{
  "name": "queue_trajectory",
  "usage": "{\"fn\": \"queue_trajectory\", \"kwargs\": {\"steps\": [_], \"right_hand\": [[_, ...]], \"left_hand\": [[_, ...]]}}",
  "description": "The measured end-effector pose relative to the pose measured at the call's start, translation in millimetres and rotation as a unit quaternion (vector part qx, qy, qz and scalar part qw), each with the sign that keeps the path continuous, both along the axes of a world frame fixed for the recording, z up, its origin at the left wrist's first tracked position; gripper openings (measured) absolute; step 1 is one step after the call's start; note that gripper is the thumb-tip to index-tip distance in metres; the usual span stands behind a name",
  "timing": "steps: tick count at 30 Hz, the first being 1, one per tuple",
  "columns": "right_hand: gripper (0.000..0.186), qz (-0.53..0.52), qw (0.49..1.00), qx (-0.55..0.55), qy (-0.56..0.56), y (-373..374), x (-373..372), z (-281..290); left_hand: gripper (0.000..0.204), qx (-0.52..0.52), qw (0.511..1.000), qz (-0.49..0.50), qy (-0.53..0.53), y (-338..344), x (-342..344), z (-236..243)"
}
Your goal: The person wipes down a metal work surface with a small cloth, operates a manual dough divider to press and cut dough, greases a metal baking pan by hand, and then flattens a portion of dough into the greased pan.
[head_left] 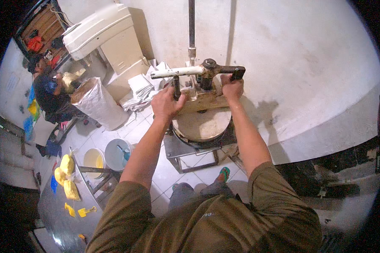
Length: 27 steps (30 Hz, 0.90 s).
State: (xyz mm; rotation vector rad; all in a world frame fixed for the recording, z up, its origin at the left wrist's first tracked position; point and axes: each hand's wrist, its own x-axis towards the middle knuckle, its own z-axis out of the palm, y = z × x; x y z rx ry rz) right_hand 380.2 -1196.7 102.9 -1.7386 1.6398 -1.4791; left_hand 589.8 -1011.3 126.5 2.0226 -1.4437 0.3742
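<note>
Apart, left hand (166,102), right hand (232,87) around crossbar handles (238,74), wall (299,55) beyond.

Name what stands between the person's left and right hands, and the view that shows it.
In the head view, a dark upright post, joined to the crossbar, stands between the left hand and the right hand.

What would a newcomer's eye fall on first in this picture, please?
Probably the crossbar press, upper centre, its handles held in the left grip and right grip. Then yellow bags on the metal table at lower left, and the tall white sack, left of the press.
</note>
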Motion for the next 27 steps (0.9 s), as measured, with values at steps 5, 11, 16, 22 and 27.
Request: {"fn": "queue_trajectory", "kwargs": {"steps": [5,11,16,22,27], "right_hand": [[0.042,0.013,0.998,-0.052,0.032,8.0,17.0,2.4],[0.045,-0.04,0.997,-0.04,0.052,-12.9,-7.9,-4.8],[0.048,0.027,0.998,0.012,0.048,7.7,-1.6,14.8],[0.043,0.128,0.99,0.042,0.043,20.8,-2.6,35.6],[0.039,0.218,0.975,-0.026,0.032,-24.9,-12.5,1.2]], "left_hand": [[0.043,-0.016,0.999,0.008,0.036,7.9,8.6,-2.6],[0.046,0.008,1.0,-0.013,0.019,-4.5,-9.6,0.1],[0.05,0.049,0.999,0.0,0.018,-1.0,-5.6,-0.8],[0.062,-0.026,0.998,0.024,0.043,32.7,-13.6,-21.0],[0.097,0.19,0.976,0.095,0.039,241.9,-82.4,-85.1]]}}
